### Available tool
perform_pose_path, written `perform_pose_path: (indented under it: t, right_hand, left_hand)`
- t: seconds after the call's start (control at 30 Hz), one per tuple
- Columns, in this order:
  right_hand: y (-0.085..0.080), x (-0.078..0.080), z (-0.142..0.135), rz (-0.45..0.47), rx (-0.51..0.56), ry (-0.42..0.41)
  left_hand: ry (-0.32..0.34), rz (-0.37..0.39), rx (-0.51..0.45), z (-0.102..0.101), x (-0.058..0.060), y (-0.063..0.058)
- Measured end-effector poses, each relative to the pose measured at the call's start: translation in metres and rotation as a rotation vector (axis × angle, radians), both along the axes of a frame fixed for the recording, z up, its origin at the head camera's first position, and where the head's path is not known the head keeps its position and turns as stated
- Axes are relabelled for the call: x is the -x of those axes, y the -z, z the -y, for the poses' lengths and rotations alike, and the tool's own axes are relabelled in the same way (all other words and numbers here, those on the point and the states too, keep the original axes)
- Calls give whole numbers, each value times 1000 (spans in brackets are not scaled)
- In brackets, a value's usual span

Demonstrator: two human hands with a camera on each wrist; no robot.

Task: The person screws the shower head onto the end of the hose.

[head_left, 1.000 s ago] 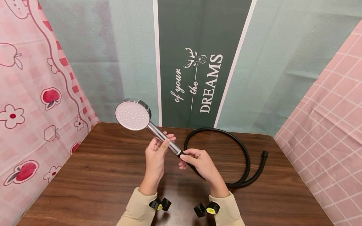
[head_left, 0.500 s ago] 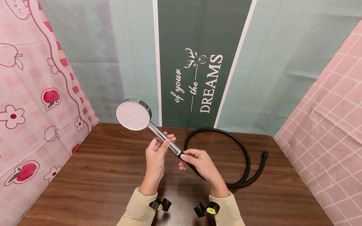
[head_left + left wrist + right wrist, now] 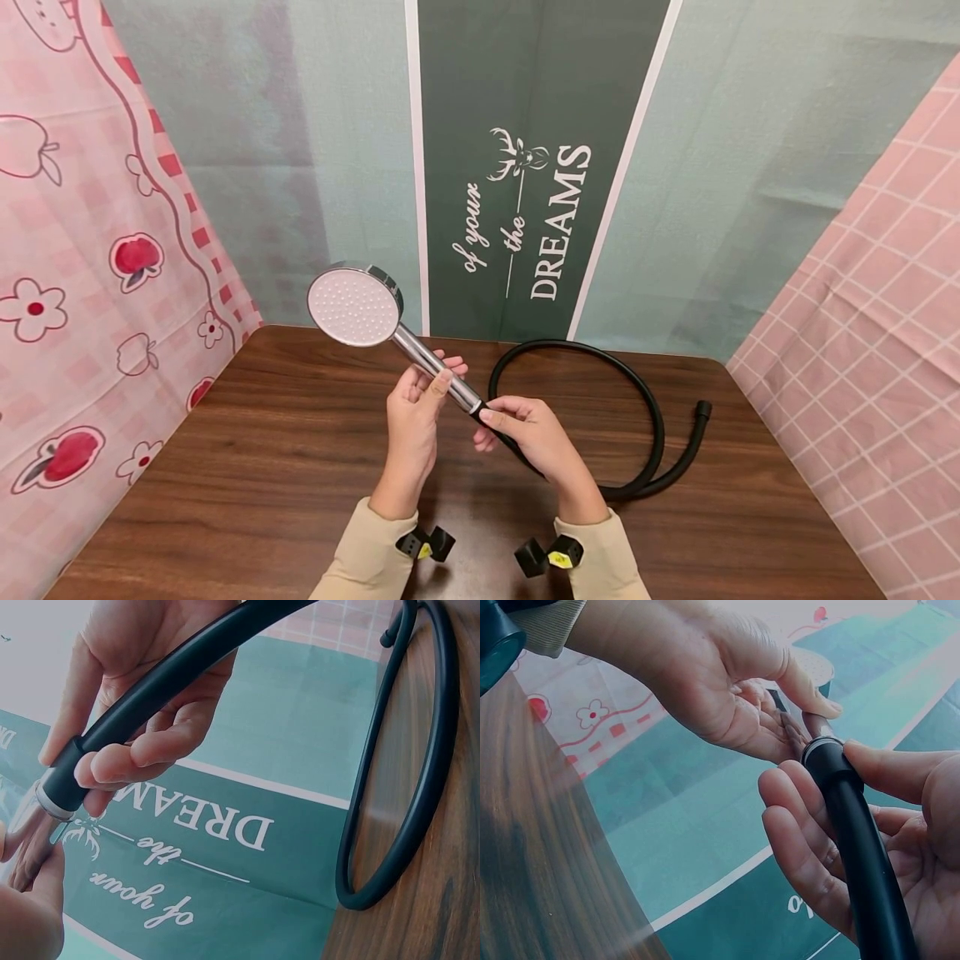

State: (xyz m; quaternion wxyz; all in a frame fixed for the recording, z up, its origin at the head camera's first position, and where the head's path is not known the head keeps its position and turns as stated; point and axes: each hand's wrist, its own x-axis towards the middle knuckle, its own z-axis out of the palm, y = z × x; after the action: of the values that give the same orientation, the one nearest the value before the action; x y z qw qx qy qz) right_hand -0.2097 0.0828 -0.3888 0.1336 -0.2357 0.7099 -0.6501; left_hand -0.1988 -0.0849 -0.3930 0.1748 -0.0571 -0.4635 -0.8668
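Note:
A chrome shower head [image 3: 354,305] with a round white spray face is held tilted above the table, face toward the camera. My left hand [image 3: 412,417] grips its silver handle [image 3: 417,347], thumb on top and fingers behind. At the handle's lower end, my right hand [image 3: 528,429] pinches the black collar of the shower hose [image 3: 657,417] between thumb and fingers. In the right wrist view the hose collar [image 3: 831,763] sits right against the handle's end. The left wrist view shows the same collar [image 3: 64,780] under the right fingertips, the hose curving away behind.
The hose loops over the right side of the brown wooden table [image 3: 247,467], its free end [image 3: 702,409] lying near the back right. A green printed cloth [image 3: 525,167] hangs behind the table. Pink cloths [image 3: 67,275] stand along the left and right sides.
The shower head has shifted very slightly to the right. Both hands keep nearly the same place and the same hold, and the hose loop lies unchanged.

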Motion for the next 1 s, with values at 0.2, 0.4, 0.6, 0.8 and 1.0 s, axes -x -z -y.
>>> perform_pose_path:
  t: [0.2, 0.4, 0.6, 0.8, 1.0]
  right_hand:
    - [2, 0, 0, -1, 2, -11]
    - [2, 1, 0, 0, 1, -18]
    - [2, 1, 0, 5, 4, -29]
    - [2, 1, 0, 11, 7, -46]
    - [2, 1, 0, 19, 11, -44]
  left_hand:
    - [1, 3, 5, 1, 0, 1]
    - [6, 3, -4, 1, -1, 0]
    - [12, 1, -15, 0, -1, 0]
    - [15, 0, -4, 1, 0, 1]
    - [22, 4, -1, 4, 0, 0]
